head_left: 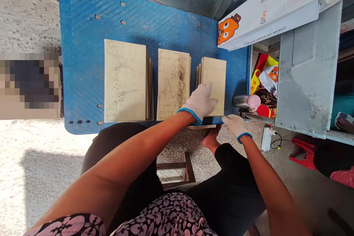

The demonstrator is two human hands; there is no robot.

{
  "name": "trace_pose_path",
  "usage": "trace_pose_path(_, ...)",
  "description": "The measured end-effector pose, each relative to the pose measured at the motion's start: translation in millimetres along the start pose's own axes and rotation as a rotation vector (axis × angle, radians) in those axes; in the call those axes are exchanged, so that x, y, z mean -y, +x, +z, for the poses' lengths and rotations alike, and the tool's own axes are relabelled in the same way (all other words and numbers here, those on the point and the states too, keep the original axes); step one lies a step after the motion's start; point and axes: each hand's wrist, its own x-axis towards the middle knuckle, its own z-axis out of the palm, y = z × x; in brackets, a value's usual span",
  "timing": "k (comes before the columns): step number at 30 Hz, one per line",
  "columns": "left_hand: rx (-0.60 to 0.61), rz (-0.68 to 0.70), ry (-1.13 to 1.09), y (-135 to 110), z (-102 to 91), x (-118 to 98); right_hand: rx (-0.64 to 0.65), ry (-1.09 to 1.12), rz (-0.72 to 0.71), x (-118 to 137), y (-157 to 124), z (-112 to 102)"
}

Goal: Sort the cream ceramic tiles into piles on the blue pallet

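Three stacks of thin cream boards lie on the blue plastic tabletop: a wide left stack (125, 77), a narrower middle stack (170, 81) with dark speckles, and the right stack (215, 72). Both hands wear white knitted gloves with blue cuffs. My left hand (201, 99) rests over the lower left part of the right stack, its thumb apart from the fingers. At that stack's lower right corner, my right hand (235, 125) has its fingertips pinched at the edge of the top board. More thin board edges (203, 127) show just below the table's near edge.
A white paper bag (268, 11) lies at the back right. A metal cup (240, 101) and a pink round lid (253, 101) stand near the right edge, beside colourful packets (267, 77). A grey metal cabinet panel (309, 70), power strip (266, 138) and red stool (302, 153) are farther right.
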Motion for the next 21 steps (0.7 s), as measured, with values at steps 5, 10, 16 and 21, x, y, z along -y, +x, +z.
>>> trace_pose_path(5,0.032,0.018,-0.021,-3.8,-0.9,-3.5,0.068,0.131,0.008,-4.6,-10.1,39.8)
trace_pose_path(10,0.039,0.029,-0.021,-5.7,-1.0,-2.2,0.040,0.183,0.071,2.2,-12.0,63.5)
trace_pose_path(16,0.050,0.041,-0.010,-8.0,-0.9,0.2,0.039,0.316,0.122,1.2,-7.3,82.8)
trace_pose_path(21,0.089,0.039,0.013,-9.5,-2.0,1.7,-0.065,0.271,0.011,-0.2,-7.6,85.8)
